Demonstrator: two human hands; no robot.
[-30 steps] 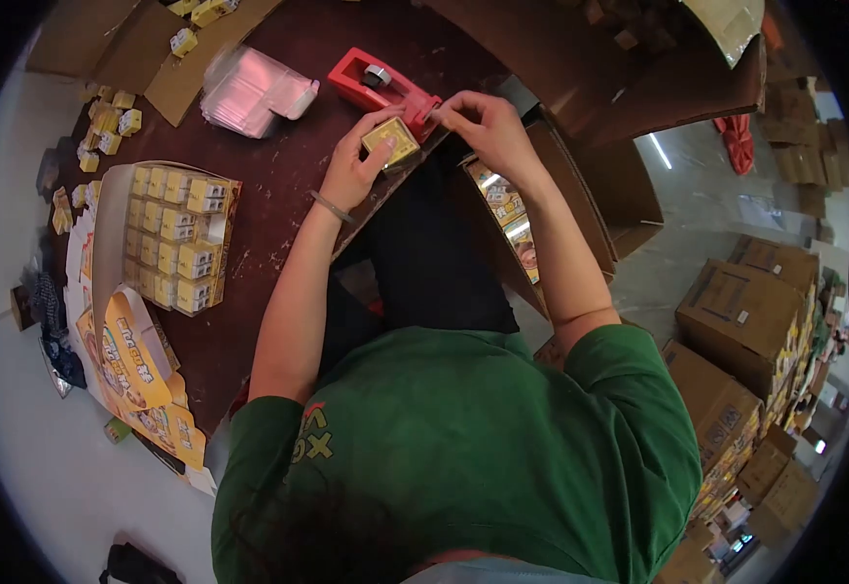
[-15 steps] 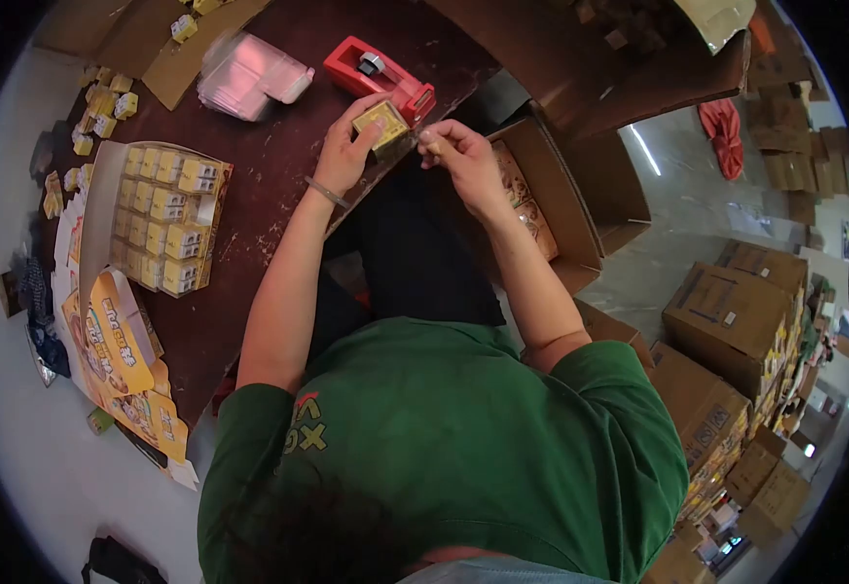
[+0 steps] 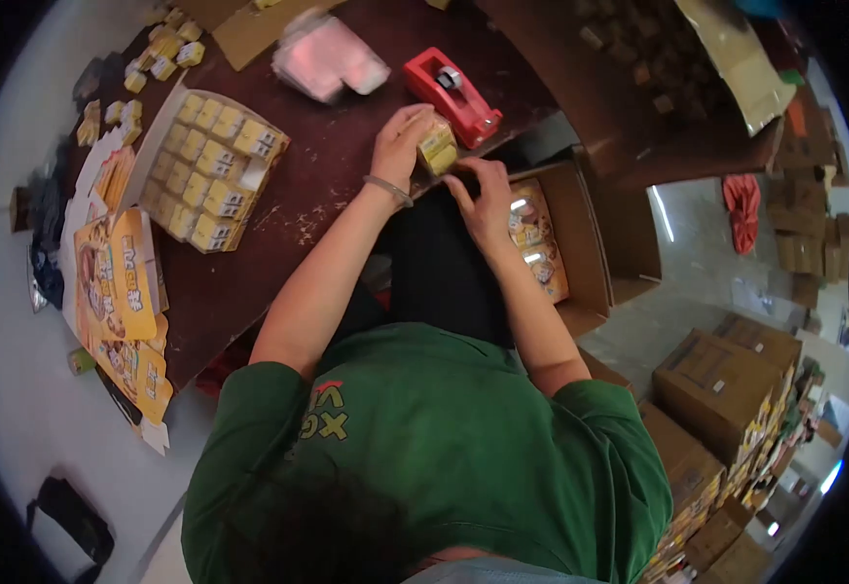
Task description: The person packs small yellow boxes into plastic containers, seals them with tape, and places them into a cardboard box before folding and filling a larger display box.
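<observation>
My left hand (image 3: 401, 148) is closed around a small yellow box (image 3: 437, 146) near the table's edge. At the box's lower right is my right hand (image 3: 486, 200), its thumb and forefinger apart; whether the fingertips touch the box I cannot make out. Just beyond the box, a red tape dispenser (image 3: 470, 115) stands on the table. A pile of clear, pinkish plastic sleeves (image 3: 327, 60) lies to the dispenser's left.
An open display carton (image 3: 160, 127) with rows of small yellow boxes stands on the dark table (image 3: 298, 175). Loose small boxes (image 3: 163, 66) lie behind it. Flat printed cartons (image 3: 118, 282) lie at left. An open cardboard box (image 3: 580, 234) is at my right; stacked cartons (image 3: 721, 380) stand beyond.
The view has shifted, so the table things appear further right. My right hand's fingers have gone from a pinch at the box's edge to being apart. The yellow box has turned in my left hand.
</observation>
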